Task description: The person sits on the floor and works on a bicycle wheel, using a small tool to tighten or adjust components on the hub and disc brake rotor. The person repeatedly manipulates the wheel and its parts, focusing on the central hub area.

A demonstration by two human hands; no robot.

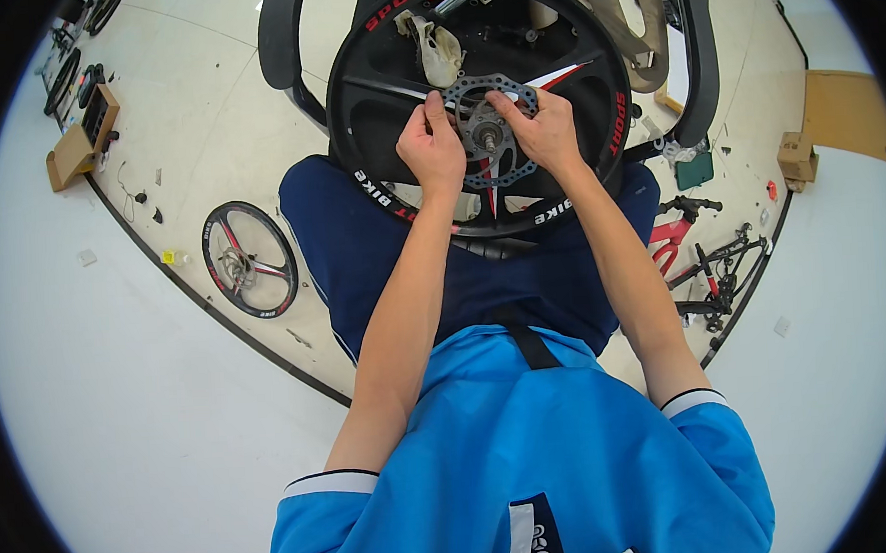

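A black bicycle wheel [342, 112] with broad spokes, red and white trim lies flat across my lap. At its middle sits a metal brake disc [508, 176] with a perforated outer ring, around the hub axle [489, 137]. My left hand [432, 149] is closed, thumb and finger pinching the disc's left edge. On the upper right, my right hand [544, 131] grips the disc too, its thumb lying over the ring and the other fingers partly hidden. A crumpled, stained pale glove or cloth [439, 56] rests on the wheel just above my left hand.
Black chair armrests [280, 37] stand beyond the wheel on both sides. Another spoked wheel [250, 261] is on the floor at left. To the right lie a red bicycle frame [669, 237] and a dark green piece [695, 170]. Cardboard boxes [72, 159] stand along the wall.
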